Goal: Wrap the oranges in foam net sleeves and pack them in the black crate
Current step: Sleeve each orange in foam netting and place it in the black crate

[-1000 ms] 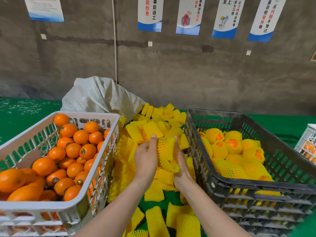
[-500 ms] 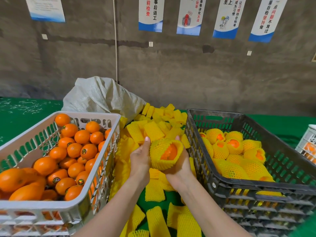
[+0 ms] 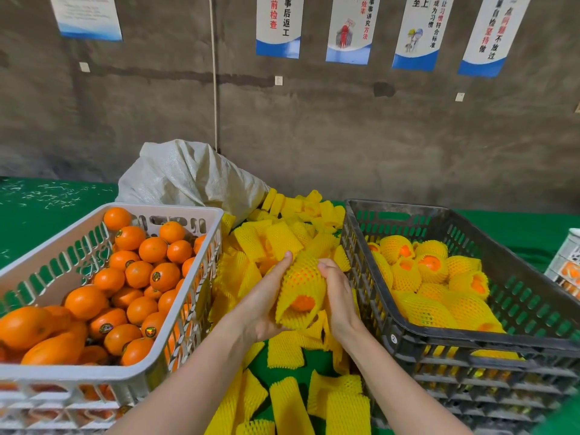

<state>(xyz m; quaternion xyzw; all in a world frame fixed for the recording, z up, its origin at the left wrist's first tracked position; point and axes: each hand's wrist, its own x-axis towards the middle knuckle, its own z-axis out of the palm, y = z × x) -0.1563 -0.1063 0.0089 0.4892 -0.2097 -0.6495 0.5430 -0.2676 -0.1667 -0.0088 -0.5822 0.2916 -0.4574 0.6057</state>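
An orange in a yellow foam net sleeve [image 3: 300, 288] sits between both hands above the sleeve pile. My left hand [image 3: 263, 301] cups its left side and underside. My right hand [image 3: 339, 295] holds its right side, fingers wrapped behind it. Orange skin shows at the sleeve's lower open end. The black crate [image 3: 405, 332] on the right holds several sleeved oranges [image 3: 434, 284]. The white crate [image 3: 175, 328] on the left is full of bare oranges [image 3: 138, 274].
Loose yellow foam sleeves [image 3: 282, 237] are heaped on the green table between the crates, with more near my forearms. A white woven sack [image 3: 188, 177] lies behind the pile. Another white crate [image 3: 568, 265] shows at the right edge. A grey wall with posters stands behind.
The sleeved orange has been turned between my hands, so its open end now faces down toward me. Both hands have lowered slightly.
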